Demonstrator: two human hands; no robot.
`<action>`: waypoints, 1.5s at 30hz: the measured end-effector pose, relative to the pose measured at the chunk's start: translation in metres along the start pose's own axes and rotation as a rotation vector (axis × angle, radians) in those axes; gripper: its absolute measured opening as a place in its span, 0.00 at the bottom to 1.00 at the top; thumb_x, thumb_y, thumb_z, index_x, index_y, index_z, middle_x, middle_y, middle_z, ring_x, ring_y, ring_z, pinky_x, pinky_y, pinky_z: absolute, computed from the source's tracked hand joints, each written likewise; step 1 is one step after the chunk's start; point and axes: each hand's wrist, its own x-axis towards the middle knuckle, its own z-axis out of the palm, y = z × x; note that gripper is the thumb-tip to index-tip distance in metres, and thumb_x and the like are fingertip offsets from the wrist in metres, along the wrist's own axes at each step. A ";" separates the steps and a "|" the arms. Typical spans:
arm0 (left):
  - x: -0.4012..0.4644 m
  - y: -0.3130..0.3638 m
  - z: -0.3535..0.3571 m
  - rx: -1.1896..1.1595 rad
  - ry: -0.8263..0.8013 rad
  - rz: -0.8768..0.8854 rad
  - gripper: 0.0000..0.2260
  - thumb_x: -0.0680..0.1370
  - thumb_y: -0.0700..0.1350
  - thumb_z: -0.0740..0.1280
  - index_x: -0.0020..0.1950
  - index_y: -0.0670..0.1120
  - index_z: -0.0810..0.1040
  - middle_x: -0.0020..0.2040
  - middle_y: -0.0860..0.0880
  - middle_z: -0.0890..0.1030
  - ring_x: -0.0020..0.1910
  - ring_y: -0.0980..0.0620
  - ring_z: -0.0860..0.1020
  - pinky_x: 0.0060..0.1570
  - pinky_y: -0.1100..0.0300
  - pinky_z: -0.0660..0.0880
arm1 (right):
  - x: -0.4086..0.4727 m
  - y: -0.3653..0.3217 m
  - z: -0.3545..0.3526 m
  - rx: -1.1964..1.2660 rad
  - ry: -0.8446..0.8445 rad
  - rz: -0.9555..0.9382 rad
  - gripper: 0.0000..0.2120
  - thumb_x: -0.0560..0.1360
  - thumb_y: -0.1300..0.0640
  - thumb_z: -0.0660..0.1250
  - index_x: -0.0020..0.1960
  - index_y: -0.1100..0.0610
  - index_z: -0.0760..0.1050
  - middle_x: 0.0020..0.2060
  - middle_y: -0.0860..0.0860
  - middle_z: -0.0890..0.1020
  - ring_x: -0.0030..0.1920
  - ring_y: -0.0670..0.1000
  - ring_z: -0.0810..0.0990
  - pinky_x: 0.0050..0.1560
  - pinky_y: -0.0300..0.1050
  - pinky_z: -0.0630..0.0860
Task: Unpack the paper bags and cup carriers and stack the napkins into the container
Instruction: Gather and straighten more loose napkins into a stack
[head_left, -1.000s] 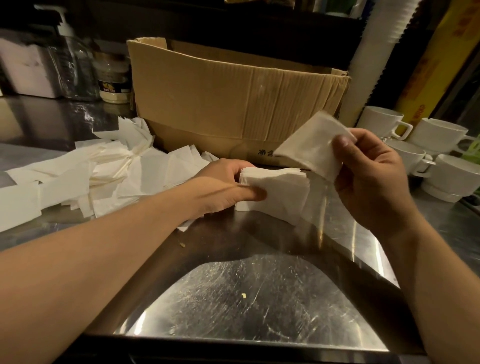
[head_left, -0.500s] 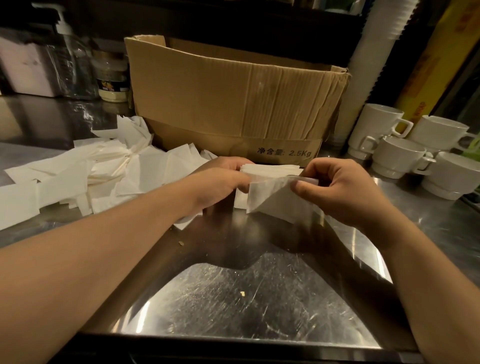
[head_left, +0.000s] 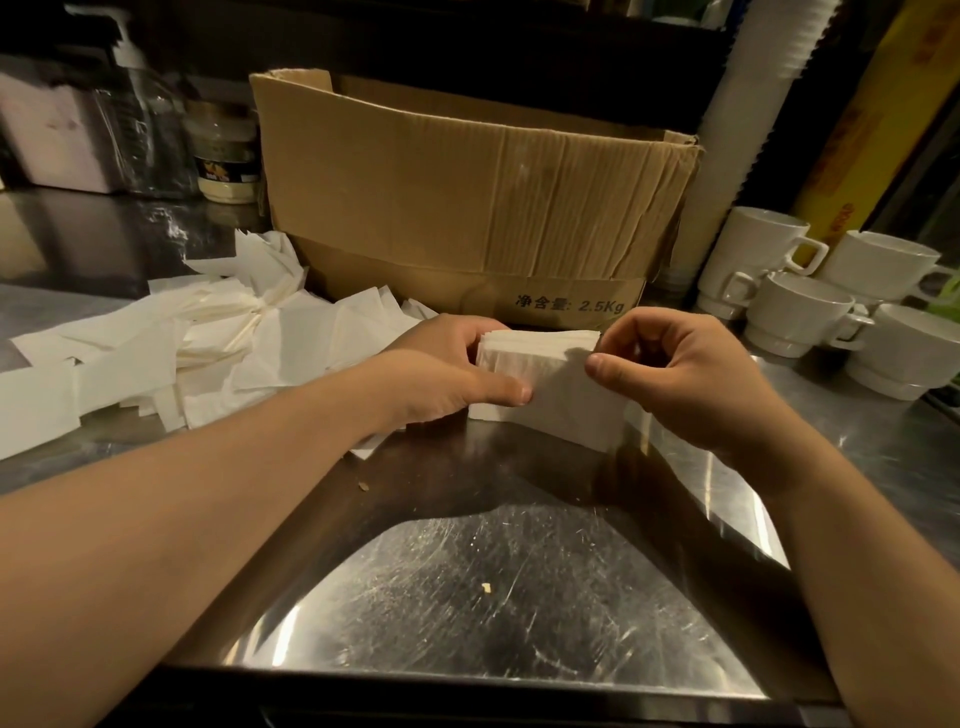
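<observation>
Both hands clamp one napkin stack (head_left: 550, 387), standing on the steel tabletop (head_left: 519, 597) around the middle, just in front of the cardboard box (head_left: 467, 208). Left hand (head_left: 441, 371) grip: thumb laid across the stack's near face, fingers curled round its left end, closed on the stack. Right hand (head_left: 675, 379) grip: thumb tip pressed on the top near edge at the stack's right end, fingers curled over behind it, also closed on the stack. Stack looks squared up, bottom edge on the tabletop.

Left of the stack, toward the tabletop's left edge, loose napkins (head_left: 197, 348) lie in a messy spread, some fanned, some overlapping; the nearest ones touch or sit under the left wrist. Cardboard box open at top, creased front wall, print "2.5Kg" low on the front right.

Far right corner of tabletop: white ceramic cups (head_left: 810, 306) clustered, handles visible, several nested on each other. Behind them a tall sleeve of stacked white paper cups (head_left: 748, 104) stands upright beside the box. Far left corner: clear pump bottle (head_left: 135, 119) and a small labelled jar (head_left: 226, 156), side by side. Small crumb (head_left: 486, 587) on the near tabletop.
</observation>
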 end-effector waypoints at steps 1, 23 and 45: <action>0.000 0.000 -0.001 -0.002 -0.005 0.001 0.19 0.74 0.51 0.79 0.60 0.61 0.75 0.52 0.62 0.81 0.53 0.61 0.77 0.50 0.63 0.73 | 0.000 -0.001 0.000 -0.004 -0.006 0.000 0.02 0.73 0.53 0.75 0.44 0.49 0.82 0.40 0.52 0.84 0.45 0.57 0.82 0.45 0.55 0.82; 0.003 -0.004 0.000 0.076 -0.013 0.044 0.20 0.73 0.54 0.79 0.61 0.60 0.77 0.53 0.61 0.82 0.53 0.60 0.78 0.57 0.57 0.77 | 0.005 0.005 0.015 -0.081 0.068 -0.103 0.10 0.64 0.39 0.72 0.44 0.40 0.80 0.47 0.47 0.76 0.45 0.41 0.74 0.42 0.35 0.73; 0.003 -0.003 0.002 0.093 0.009 0.049 0.26 0.65 0.61 0.82 0.60 0.59 0.80 0.50 0.61 0.84 0.52 0.61 0.81 0.58 0.60 0.78 | 0.009 0.018 0.021 0.037 -0.202 0.148 0.66 0.57 0.41 0.81 0.83 0.43 0.43 0.70 0.46 0.71 0.68 0.45 0.73 0.72 0.38 0.68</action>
